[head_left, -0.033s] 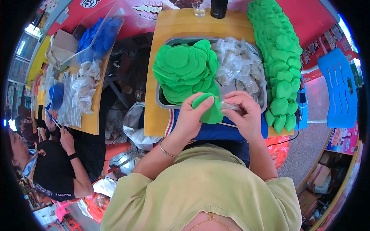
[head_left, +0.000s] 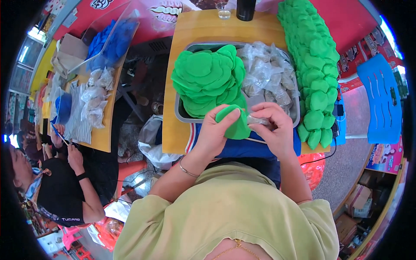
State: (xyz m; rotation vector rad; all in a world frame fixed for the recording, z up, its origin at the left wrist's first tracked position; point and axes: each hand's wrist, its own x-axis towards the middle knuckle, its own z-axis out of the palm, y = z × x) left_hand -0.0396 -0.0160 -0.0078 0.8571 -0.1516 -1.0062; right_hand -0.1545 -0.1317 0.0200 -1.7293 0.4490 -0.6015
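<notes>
My left hand pinches a round green cloth piece between thumb and fingers, in front of the tray's near edge. Just right of it, my right hand grips a small clear plastic packet by the fingertips; its tip meets the cloth's right edge. What the packet holds is too small to make out. Behind my hands, a metal tray carries a heap of flat green cloth pieces on its left and a pile of clear plastic packets with greyish contents on its right.
Plump green pieces lie in a long row along the table's right side. At the far edge stand a clear cup and a black tumbler. A blue plastic chair is at right. On the left, a person works at another table.
</notes>
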